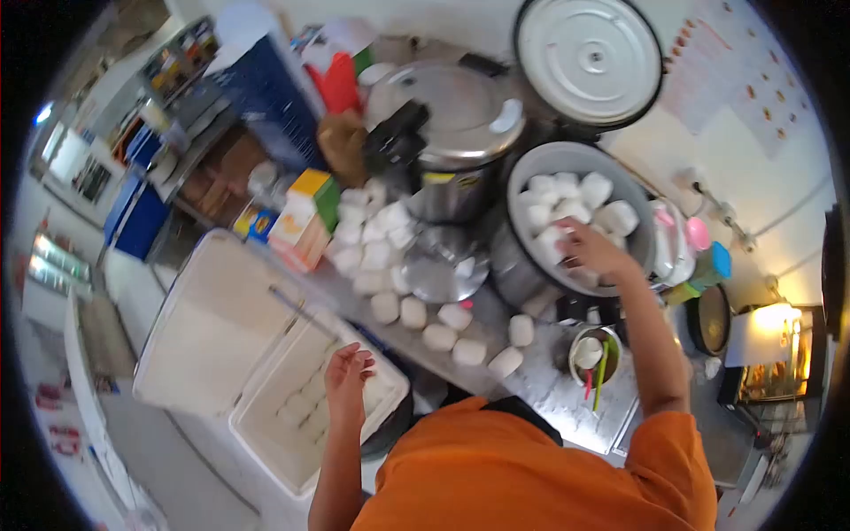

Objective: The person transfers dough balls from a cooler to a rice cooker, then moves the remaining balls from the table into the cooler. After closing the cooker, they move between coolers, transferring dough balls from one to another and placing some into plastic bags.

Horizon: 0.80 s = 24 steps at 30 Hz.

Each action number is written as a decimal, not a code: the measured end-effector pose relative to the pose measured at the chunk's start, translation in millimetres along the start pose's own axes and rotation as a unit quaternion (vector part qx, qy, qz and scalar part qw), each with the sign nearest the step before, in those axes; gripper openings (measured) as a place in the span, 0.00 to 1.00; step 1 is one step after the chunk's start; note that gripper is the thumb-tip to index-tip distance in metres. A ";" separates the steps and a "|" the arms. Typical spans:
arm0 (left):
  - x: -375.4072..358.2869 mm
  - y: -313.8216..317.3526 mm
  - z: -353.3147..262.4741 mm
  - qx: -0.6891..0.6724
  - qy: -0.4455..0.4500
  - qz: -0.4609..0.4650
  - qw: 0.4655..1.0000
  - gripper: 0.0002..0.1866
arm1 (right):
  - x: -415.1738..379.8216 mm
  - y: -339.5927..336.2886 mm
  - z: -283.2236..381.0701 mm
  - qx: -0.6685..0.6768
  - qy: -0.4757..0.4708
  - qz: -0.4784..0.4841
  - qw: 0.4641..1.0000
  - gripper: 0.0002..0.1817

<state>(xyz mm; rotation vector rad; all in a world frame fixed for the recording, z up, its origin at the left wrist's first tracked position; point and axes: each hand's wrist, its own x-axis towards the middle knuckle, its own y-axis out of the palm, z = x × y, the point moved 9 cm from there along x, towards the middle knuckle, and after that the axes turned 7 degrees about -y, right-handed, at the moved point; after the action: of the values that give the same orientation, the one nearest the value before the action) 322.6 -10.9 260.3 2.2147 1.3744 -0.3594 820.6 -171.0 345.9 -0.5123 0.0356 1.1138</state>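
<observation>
Orange shirt [496,478]: closest of all, at the bottom, with one arm out to each side.
Left hand [349,372]: up over the white cool box [266,451]; its grip is a bit wide, fingers bent softly, with no thing seen in it.
Cool box: its lid [208,327] is open, and pale round lumps [305,403] sit in rows inside.
Small pot [577,361]: on the desk [553,394], with a green stick [601,376] and a pink stick [588,383] poking out.
Loose white lumps [440,337]: lying on the desk between the cool box and the big pot [518,265].
Right hand [595,252]: reaching down into the big pot, much nearer to its lumps than the left hand is.
White lump [550,245]: in the big pot, just left of the right fingertips; the fingers hide part of it, so I can't tell if the grip has it or which way its long side points.
More lumps [596,188]: in the big pot, past the right hand.
Big round lid [591,60]: tipped up behind the big pot.
</observation>
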 end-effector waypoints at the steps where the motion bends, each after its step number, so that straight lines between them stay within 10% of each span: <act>1: -2.1 -40.6 13.3 0.018 -0.016 -0.083 0.996 0.17 | 0.5 -1.4 6.2 0.005 -0.004 0.005 1.000 0.19; 3: -1.4 -95.6 39.1 0.024 -0.032 -0.169 0.985 0.15 | 5.7 -8.2 6.5 -0.048 0.005 0.009 0.999 0.19; 5: -0.4 -135.6 68.7 0.050 -0.073 -0.215 0.973 0.13 | 16.1 -13.1 25.1 -0.409 -0.102 0.008 0.907 0.18; 11: 61.6 -203.7 149.0 0.179 -0.163 -0.216 0.946 0.28 | 16.3 -14.9 35.3 -0.415 -0.124 -0.062 0.899 0.17; 13: 97.4 -239.3 191.1 0.263 -0.166 -0.237 0.920 0.38 | -22.4 24.1 116.8 -0.484 -0.319 -0.223 0.783 0.18; 18: 117.2 -254.0 251.2 0.471 -0.165 -0.135 0.856 0.48 | -81.9 145.3 156.3 -0.326 -0.239 -0.157 0.901 0.18; 24: 91.1 -206.3 210.4 0.441 -0.077 -0.035 0.894 0.38 | -121.8 224.7 -14.7 -0.277 -0.086 -0.050 0.956 0.19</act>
<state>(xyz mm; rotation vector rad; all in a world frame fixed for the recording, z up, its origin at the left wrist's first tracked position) 188.7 18.0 -16.0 2.7222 1.3508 -1.3849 574.7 -204.2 282.5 -0.9030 -0.4632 1.0609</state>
